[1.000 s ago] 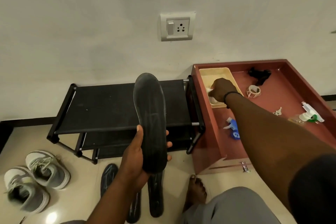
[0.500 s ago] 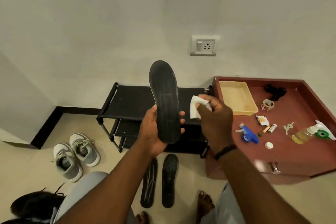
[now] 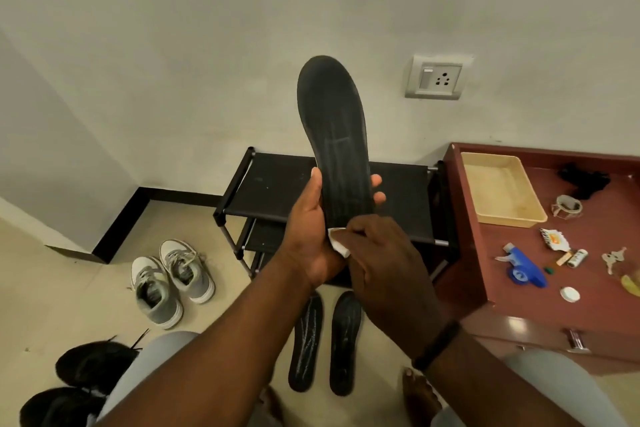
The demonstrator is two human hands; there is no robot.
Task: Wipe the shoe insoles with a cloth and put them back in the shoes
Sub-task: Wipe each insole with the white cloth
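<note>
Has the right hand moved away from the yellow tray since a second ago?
Yes. The right hand has left the yellow tray and now presses the white cloth on the held insole.

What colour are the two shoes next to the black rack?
The shoes are grey with white soles and trim, with pale laces. The head view, the only one, shows them.
</note>
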